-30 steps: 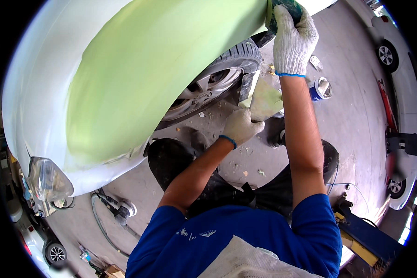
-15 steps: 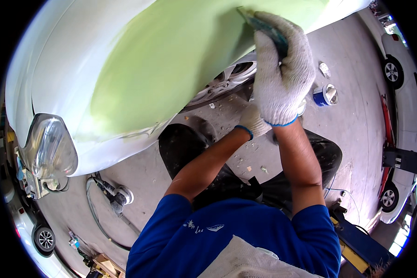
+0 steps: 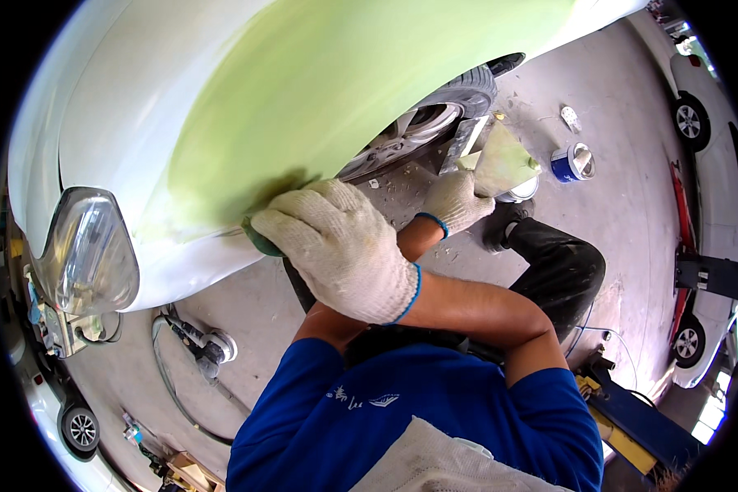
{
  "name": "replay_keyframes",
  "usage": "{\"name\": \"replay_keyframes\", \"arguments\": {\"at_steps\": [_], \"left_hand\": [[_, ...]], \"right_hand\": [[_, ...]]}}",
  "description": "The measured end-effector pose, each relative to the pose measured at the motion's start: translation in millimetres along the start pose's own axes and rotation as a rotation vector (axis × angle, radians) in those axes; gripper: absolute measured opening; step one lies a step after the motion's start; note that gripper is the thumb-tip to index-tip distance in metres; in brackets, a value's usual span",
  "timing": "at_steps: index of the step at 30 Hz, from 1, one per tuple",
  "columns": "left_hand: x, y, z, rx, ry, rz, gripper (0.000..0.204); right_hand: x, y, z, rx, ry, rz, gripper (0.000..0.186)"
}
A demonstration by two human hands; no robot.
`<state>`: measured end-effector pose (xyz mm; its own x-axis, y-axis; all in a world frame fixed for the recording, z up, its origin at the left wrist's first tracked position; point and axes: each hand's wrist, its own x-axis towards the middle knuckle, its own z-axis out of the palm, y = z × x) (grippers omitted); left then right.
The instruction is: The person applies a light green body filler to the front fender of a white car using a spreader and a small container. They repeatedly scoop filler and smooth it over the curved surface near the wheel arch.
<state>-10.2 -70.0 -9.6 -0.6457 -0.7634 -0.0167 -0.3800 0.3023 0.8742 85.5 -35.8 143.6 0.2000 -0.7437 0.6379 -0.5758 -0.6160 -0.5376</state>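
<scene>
My right hand [image 3: 340, 246], in a white knit glove with a blue cuff, crosses over my left forearm. Its fingers are closed around a green putty spreader [image 3: 261, 239], mostly hidden by the glove, at the lower edge of a white car panel [image 3: 111, 123]. Pale green filler [image 3: 262, 107] covers a broad patch of that panel. Lower and farther right, my left hand [image 3: 457, 202], gloved alike, grips a flat putty board [image 3: 502, 160] by its near end. A small lump of green putty [image 3: 535, 164] sits at the board's right edge.
A wheel [image 3: 410, 135] shows under the panel, with the headlight [image 3: 90, 250] at left. On the floor are a blue-and-white can [image 3: 572, 162], a white tub [image 3: 521, 193] and a sander [image 3: 213, 348] with its hose. Another white car [image 3: 717, 189] stands at far right.
My right hand has swept from the upper right down and left along the panel with the spreader. The board in my left hand, hidden before, now shows.
</scene>
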Motion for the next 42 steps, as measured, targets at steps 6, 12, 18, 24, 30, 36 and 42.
{"name": "replay_keyframes", "arguments": {"at_steps": [6, 12, 18, 24, 30, 36, 42], "left_hand": [[-16.1, 9.2, -29.0, -0.258, -0.019, -0.039, 0.031], [-20.9, 40.2, -45.0, -0.520, -0.149, -0.032, 0.033], [-20.3, 47.5, -43.4, -0.454, -0.146, 0.021, 0.034], [-15.3, 42.8, -29.8, -0.443, -0.182, 0.057, 0.034], [-5.1, 53.1, -25.1, -0.548, -0.274, -0.351, 0.034], [-5.3, 61.9, -8.3, -0.277, -0.306, -0.183, 0.034], [3.4, 31.9, 14.3, -0.291, -0.308, -0.237, 0.032]], "right_hand": [[-23.8, 30.2, -136.7, -0.242, 0.113, 0.192, 0.026], [-67.0, 67.2, -215.7, 0.042, 0.494, 0.568, 0.028], [-88.1, 79.7, -233.3, 0.118, 0.236, 0.706, 0.026], [-97.4, 83.2, -244.9, 0.138, 0.343, 0.773, 0.028], [-114.4, 103.9, -261.1, 0.112, 0.146, 0.798, 0.027], [-132.9, 122.5, -262.9, 0.544, 0.453, 0.842, 0.030], [-152.2, 149.7, -260.4, 0.372, 0.267, 0.947, 0.030]]}}
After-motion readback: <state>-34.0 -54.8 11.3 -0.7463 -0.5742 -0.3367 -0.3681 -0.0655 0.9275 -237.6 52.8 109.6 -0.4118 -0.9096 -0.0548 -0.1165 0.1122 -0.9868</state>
